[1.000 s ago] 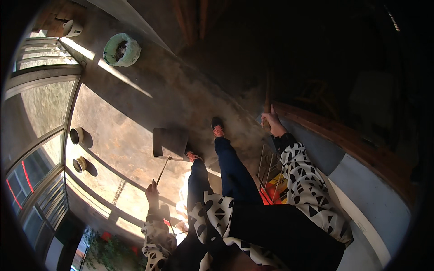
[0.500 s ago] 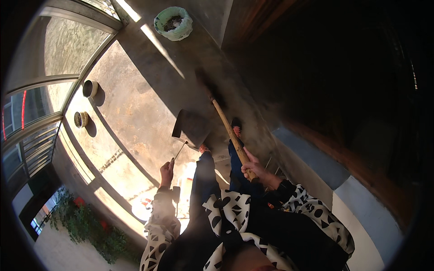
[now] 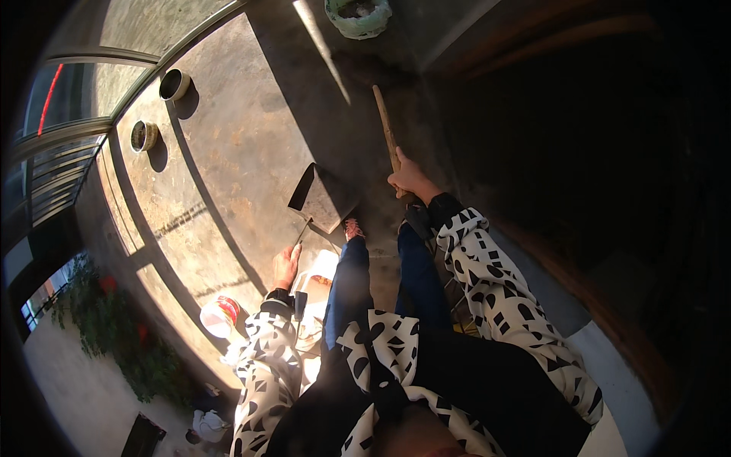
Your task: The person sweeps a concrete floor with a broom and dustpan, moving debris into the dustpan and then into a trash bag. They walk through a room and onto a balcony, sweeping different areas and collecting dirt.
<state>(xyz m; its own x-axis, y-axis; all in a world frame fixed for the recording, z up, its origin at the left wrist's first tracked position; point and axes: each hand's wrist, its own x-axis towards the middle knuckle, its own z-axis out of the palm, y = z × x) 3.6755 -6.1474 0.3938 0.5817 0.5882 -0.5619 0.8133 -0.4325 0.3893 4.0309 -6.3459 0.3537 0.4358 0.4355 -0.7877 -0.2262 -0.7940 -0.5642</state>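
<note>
My left hand (image 3: 286, 266) is closed around the thin handle of a dustpan (image 3: 329, 202). The pan is a dark metal scoop tilted on the floor, just ahead of my left foot. Stretched forward on the right, my right hand (image 3: 413, 179) grips a wooden broom handle (image 3: 385, 126). That handle points away from me, and its far end fades into dark shadow where the broom head is too dim to make out.
A bin lined with a pale green bag (image 3: 359, 21) stands at the far edge. Two round pots (image 3: 175, 84) (image 3: 144, 136) sit by the window frame on the left. Near my left arm is a red-and-white tub (image 3: 219, 316); leafy plants (image 3: 114, 327) are at lower left.
My right hand has moved forward, away from my body, with the broom handle. The dustpan stays near my left foot. Bin and pots sit higher in the picture as the view shifted.
</note>
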